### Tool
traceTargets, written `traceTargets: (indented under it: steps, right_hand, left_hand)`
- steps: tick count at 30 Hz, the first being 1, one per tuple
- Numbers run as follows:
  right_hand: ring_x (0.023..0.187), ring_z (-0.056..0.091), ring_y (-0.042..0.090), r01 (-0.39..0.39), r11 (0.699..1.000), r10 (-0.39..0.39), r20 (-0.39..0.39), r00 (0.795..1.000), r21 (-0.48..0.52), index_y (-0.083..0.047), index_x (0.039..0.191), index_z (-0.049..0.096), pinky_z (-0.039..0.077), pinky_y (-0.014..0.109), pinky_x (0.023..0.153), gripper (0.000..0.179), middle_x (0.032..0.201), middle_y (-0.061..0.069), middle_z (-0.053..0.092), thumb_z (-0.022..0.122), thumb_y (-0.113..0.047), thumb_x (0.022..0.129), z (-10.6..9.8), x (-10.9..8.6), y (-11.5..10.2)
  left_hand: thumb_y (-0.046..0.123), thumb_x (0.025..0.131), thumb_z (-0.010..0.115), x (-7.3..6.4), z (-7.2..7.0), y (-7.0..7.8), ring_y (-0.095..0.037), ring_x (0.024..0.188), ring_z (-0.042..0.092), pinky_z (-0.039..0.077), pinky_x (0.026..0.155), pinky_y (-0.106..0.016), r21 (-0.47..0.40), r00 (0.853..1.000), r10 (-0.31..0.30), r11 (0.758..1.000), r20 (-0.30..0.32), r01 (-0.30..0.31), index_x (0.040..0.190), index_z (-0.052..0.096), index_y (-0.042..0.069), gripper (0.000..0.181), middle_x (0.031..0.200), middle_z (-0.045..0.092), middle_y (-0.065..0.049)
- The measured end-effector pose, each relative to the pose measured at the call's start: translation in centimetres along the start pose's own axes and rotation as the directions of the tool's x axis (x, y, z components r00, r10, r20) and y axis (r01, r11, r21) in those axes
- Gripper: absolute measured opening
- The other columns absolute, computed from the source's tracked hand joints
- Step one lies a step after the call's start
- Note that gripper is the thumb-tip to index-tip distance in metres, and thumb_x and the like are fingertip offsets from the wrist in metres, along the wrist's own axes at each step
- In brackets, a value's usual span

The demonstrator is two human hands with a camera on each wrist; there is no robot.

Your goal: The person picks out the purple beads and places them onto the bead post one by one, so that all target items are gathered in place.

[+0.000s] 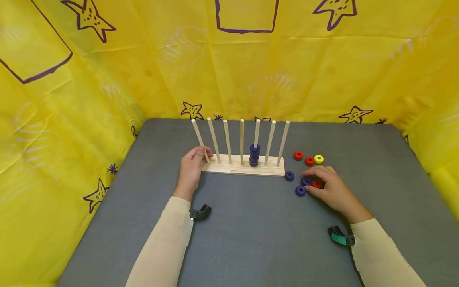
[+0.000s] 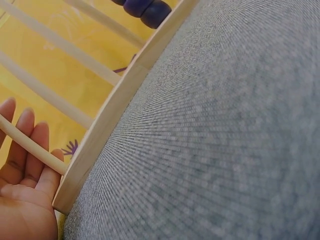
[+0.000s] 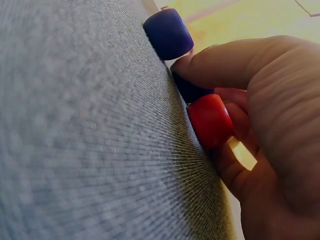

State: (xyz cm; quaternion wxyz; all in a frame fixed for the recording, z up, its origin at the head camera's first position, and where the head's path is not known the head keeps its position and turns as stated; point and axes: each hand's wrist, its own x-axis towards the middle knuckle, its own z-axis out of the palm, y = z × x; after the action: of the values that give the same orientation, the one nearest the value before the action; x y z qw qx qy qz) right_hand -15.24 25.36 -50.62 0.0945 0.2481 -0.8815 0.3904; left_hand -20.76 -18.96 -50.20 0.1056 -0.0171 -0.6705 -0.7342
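"where is the right hand (image 1: 333,189)?"

"low over the grey fabric-covered tabletop (image 1: 251,239), thumb and forefinger pinching a dark blue, round, holed bead (image 1: 306,181) from either side. a glossy red, round bead (image 1: 316,183) sits against it, under the same fingers."

"and the left hand (image 1: 192,167)?"

"at the left end of the pale wooden rack (image 1: 244,169). its fingers pass behind the slim, round leftmost peg (image 1: 198,131), loosely bent; i cannot tell whether they press on it."

"what is on the rack?"

"seven upright pegs, with a stack of dark blue beads (image 1: 254,154) on the fifth from the left."

"any loose beads nearby?"

"one blue bead (image 1: 289,175) just beside the rack's right end, another blue bead (image 1: 300,190) near the right thumb, and farther back two red beads (image 1: 298,156) and a bright yellow, ring-shaped bead (image 1: 318,159)."
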Motion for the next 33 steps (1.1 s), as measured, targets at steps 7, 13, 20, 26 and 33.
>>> traceTargets:
  steps: [7, 13, 20, 26, 33]
  right_hand:
    - [0.105, 0.051, 0.022, -0.020, 1.000, 0.020, 0.007, 1.000, -0.019, -0.006, 0.116, 0.079, 0.038, 0.041, 0.087, 0.036, 0.116, 0.008, 0.074, 0.090, 0.007, 0.084, 0.0, 0.1, -0.3]
    - [0.105, 0.051, 0.022, -0.047, 0.999, 0.047, -0.003, 0.999, -0.021, -0.006, 0.116, 0.079, 0.039, 0.040, 0.087, 0.033, 0.115, 0.007, 0.073, 0.089, 0.005, 0.086, 0.0, 0.1, -0.6]
    - [0.105, 0.054, 0.023, -0.046, 0.999, 0.046, -0.028, 0.999, -0.021, -0.004, 0.118, 0.078, 0.041, 0.037, 0.088, 0.035, 0.116, 0.011, 0.074, 0.089, 0.006, 0.086, 0.0, 0.1, -0.7]
    - [0.098, 0.060, 0.024, -0.065, 0.998, 0.063, -0.077, 0.995, -0.021, -0.002, 0.119, 0.076, 0.045, 0.018, 0.084, 0.036, 0.115, 0.010, 0.070, 0.089, 0.006, 0.087, -0.1, 0.2, -0.9]
    - [0.089, 0.063, 0.025, -0.063, 0.998, 0.061, -0.130, 0.990, -0.011, 0.002, 0.121, 0.075, 0.049, 0.012, 0.079, 0.039, 0.114, 0.011, 0.069, 0.089, 0.009, 0.086, -0.3, 0.2, -1.2]
  left_hand:
    - [0.031, 0.115, 0.059, -0.1, -0.1, -0.1, -0.029, 0.107, 0.069, 0.053, 0.105, -0.045, 0.008, 1.000, -0.004, 1.000, 0.001, 0.004, 0.116, 0.069, -0.014, 0.047, 0.103, 0.071, -0.018]
    - [0.030, 0.115, 0.060, -0.1, -0.1, 0.0, -0.029, 0.107, 0.069, 0.053, 0.105, -0.045, -0.006, 1.000, 0.000, 1.000, 0.006, 0.000, 0.116, 0.069, -0.015, 0.046, 0.102, 0.071, -0.017]
    - [0.032, 0.115, 0.060, 0.0, -0.2, -0.2, -0.027, 0.107, 0.069, 0.053, 0.106, -0.045, 0.007, 1.000, -0.002, 1.000, 0.010, 0.002, 0.116, 0.069, -0.014, 0.047, 0.104, 0.070, -0.019]
    - [0.034, 0.115, 0.060, 0.0, -0.3, -0.3, -0.027, 0.109, 0.069, 0.052, 0.107, -0.045, 0.019, 1.000, -0.003, 1.000, 0.010, 0.003, 0.117, 0.069, -0.013, 0.048, 0.106, 0.070, -0.022]
    - [0.035, 0.114, 0.061, 0.0, -0.2, -0.3, -0.026, 0.106, 0.069, 0.053, 0.104, -0.043, 0.011, 1.000, 0.003, 1.000, 0.012, -0.003, 0.117, 0.068, -0.016, 0.051, 0.104, 0.070, -0.020]
